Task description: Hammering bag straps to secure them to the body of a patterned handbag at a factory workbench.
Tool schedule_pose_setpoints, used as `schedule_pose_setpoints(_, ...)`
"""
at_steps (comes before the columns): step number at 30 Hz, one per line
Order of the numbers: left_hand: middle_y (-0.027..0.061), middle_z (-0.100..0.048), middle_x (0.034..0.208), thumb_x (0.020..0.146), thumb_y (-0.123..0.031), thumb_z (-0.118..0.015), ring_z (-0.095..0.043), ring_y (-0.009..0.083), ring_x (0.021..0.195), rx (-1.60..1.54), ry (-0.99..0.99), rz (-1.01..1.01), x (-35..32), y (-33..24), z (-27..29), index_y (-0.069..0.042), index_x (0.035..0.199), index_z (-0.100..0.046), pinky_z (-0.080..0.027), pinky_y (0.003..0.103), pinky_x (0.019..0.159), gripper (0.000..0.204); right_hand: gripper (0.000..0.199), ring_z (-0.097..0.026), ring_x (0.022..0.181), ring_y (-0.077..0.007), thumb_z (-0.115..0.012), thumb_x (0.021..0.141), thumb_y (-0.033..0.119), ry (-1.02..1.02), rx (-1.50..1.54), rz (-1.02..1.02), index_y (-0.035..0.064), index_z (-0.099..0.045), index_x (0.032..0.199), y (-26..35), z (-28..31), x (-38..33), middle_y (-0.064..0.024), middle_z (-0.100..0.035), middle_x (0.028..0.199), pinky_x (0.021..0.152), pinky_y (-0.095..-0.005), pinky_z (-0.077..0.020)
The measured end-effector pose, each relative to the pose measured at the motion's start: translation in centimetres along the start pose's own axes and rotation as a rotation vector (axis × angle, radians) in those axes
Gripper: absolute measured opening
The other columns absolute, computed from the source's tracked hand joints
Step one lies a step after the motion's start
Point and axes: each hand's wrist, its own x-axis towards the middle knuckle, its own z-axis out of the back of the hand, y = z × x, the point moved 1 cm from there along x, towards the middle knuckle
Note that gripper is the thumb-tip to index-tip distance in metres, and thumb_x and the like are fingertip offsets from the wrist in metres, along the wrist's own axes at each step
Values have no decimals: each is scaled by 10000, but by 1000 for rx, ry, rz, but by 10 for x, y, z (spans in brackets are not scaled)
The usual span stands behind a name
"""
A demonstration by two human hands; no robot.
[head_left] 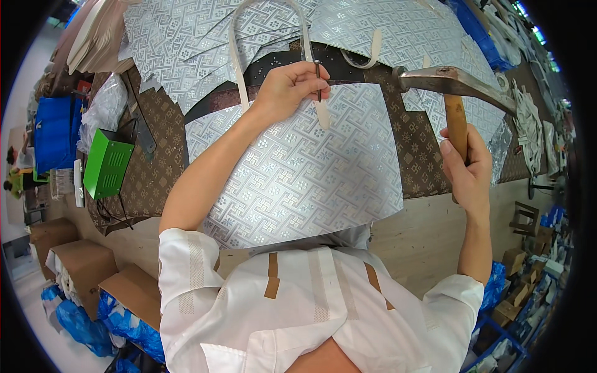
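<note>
My left hand (287,90) pinches a thin dark metal punch (318,73), held upright over the end of a pale strap (323,116). The strap loops away from me and its ends lie on a silver-grey patterned sheet (298,180). This sheet reaches over the table's near edge toward my lap. In my right hand (467,163) is a hammer, fingers wrapped round its wooden handle (456,124). The hammer's long curved metal head (448,79) is raised to the right of the sheet, apart from the punch. Whether the punch tip touches the strap I cannot tell.
More patterned sheets (174,46) are piled at the far side, with another short pale strap (375,48) among them. A brown patterned cloth (149,168) covers the table. To the left stand a green metal box (108,163) and a blue bin (55,133); cardboard boxes (84,264) sit below.
</note>
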Motion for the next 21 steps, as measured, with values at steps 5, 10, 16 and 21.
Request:
schedule_pose_setpoints(5,87,-706,917,944,-52,-598,-678,132,858,101,20,-7,-6,0,4,30,1027,-639,-544,251,784,124,196,-346,483,-1,-601,949,115,7,-116,111,26,-577,1122,35,7,16,60,-462,658,426,-189,-233)
schedule_pose_setpoints(10,72,-715,875,915,-49,-630,-666,96,829,365,20,-171,-13,-1,3,28,980,-675,-530,230,770,111,148,-417,523,-41,-575,957,110,-129,236,260,35,-597,1084,86,15,32,13,-487,654,459,-218,-311)
schedule_pose_setpoints(16,72,-718,862,888,-20,-650,-660,89,813,406,18,-250,-9,0,-7,26,971,-693,-531,228,750,104,120,-432,561,-36,-561,979,173,305,-444,15,60,-522,965,23,-51,45,41,-442,629,494,-239,-357)
schedule_pose_setpoints(21,73,-716,855,875,-1,-660,-671,104,815,182,-113,-103,-16,0,-2,29,970,-687,-538,233,737,103,141,-394,510,-16,-569,980,197,196,-160,-150,69,-517,952,20,-30,24,62,-427,622,438,-210,-310)
